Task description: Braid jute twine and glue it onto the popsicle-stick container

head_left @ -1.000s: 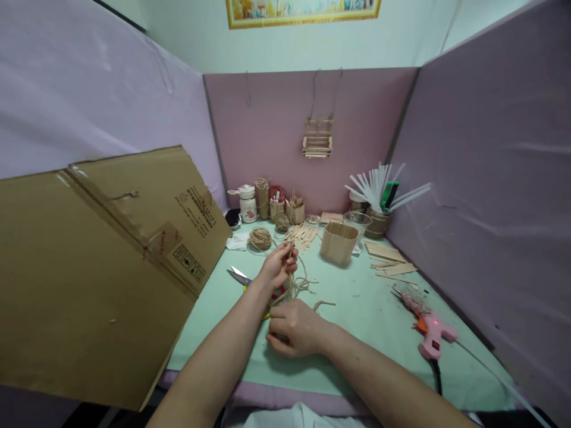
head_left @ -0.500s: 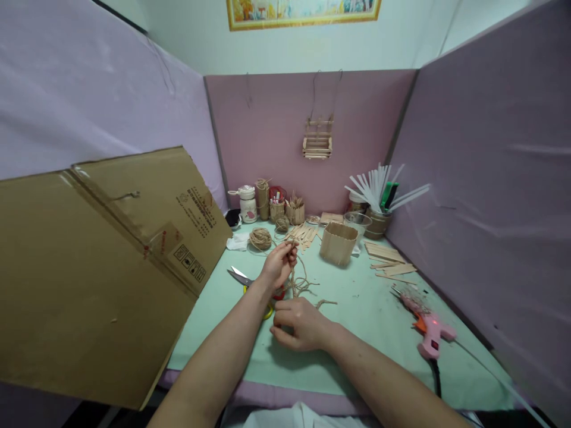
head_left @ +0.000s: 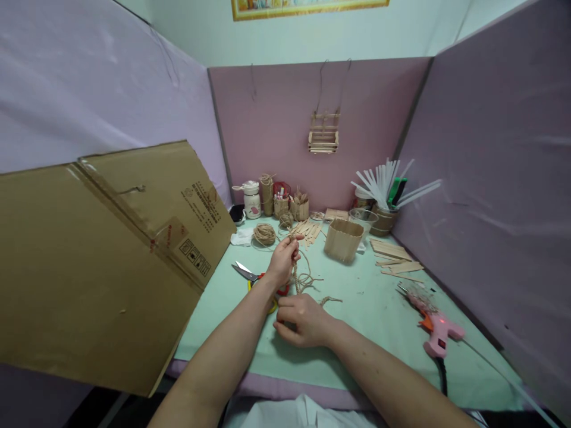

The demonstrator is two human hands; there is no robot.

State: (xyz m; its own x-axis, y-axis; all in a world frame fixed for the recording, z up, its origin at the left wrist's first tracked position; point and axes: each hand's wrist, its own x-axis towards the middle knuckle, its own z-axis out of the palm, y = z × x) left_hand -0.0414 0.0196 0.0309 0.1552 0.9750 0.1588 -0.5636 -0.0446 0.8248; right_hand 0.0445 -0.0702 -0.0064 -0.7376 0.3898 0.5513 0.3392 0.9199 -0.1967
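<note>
My left hand (head_left: 285, 261) is closed in a pinch on jute twine, raised over the middle of the table. Loose twine (head_left: 304, 279) hangs from it in loops and strands down towards my right hand (head_left: 303, 321). That hand is curled low over the table, its fingers closed where the strands run in; the exact grip is hidden. A short twine end (head_left: 331, 299) sticks out to its right. Scissors with red and yellow handles (head_left: 246, 272) lie partly under my left forearm, blades apart.
A twine ball (head_left: 264, 234) and loose craft sticks (head_left: 307, 230) lie behind my hands. A craft-stick box (head_left: 343, 241) stands right of them. At the right are stacked sticks (head_left: 391, 249) and a pink glue gun (head_left: 435, 327), its light on. A cardboard sheet (head_left: 111, 267) leans at left.
The view has shifted slightly, so the whole scene sits a little further right. Both hands keep nearly the same pose; the left index finger now points out more to the right.
</note>
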